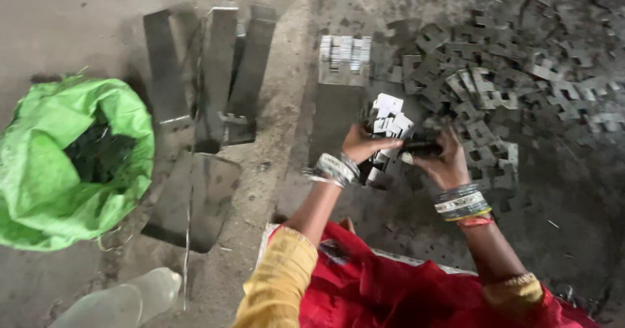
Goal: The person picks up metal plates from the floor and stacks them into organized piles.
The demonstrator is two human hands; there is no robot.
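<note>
Head view, looking down at a dirty concrete floor (78, 28). Both hands meet near frame centre. Left hand (361, 142), bangles on the wrist, grip closed on a bunch of stamped metal pieces (389, 123); the pieces fan upward and to the right from the fingers, pale faces catching light. Right hand (446, 162), also bangled, grip closed on a dark stack of pieces (422, 149) that runs sideways between the two hands; its left end touches or nearly touches the left hand's bunch, blur makes it hard to tell which. Fingers of the right hand curl over the top of the stack, thumb below.

Behind the hands: a neat row of stacked metal pieces (345, 54) standing on edge at the top of a flat metal sheet (335, 116). Right of the hands, a big loose pile of metal pieces (508, 68) spreads across the floor to the frame edge; the nearest pieces lie just beside the right hand.

Left of centre: three long metal strips (215, 68) lying side by side, with another flat plate (195, 198) below them. Far left, an open green bag (45, 159) with dark stuff inside, well apart from the hands. Bottom edge: yellow sleeve (277, 282) on the left arm, red cloth (377, 295) over the lap, and a pale blurred object (124, 302) at the lower left, cannot tell what it is.
</note>
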